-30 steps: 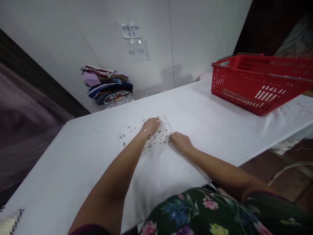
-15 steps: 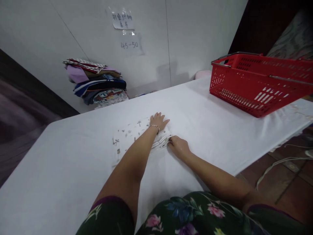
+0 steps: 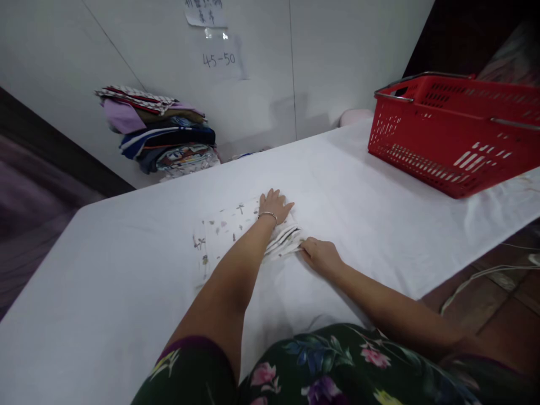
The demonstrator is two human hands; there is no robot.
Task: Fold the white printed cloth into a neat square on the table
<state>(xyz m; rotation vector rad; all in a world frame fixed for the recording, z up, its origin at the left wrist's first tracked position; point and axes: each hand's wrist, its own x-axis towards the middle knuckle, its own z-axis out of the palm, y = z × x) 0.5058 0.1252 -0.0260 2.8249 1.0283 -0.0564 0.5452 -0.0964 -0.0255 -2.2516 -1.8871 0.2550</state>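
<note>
A folded white cloth with small printed motifs lies on the white-covered table. My left hand, with a bracelet at the wrist, rests flat on the cloth's far right corner, fingers spread. My right hand is at the cloth's near right edge, fingers curled and pinching the stacked folded layers there.
A red plastic basket with metal handles stands at the table's right. A pile of folded coloured fabrics sits against the white wall at the back left. Paper notes are stuck on the wall. Cables lie on the brown floor at right.
My left hand slid from the cloth's middle toward its far right corner and flattened. My right hand stayed at the cloth's near right edge. The view shifted slightly.
</note>
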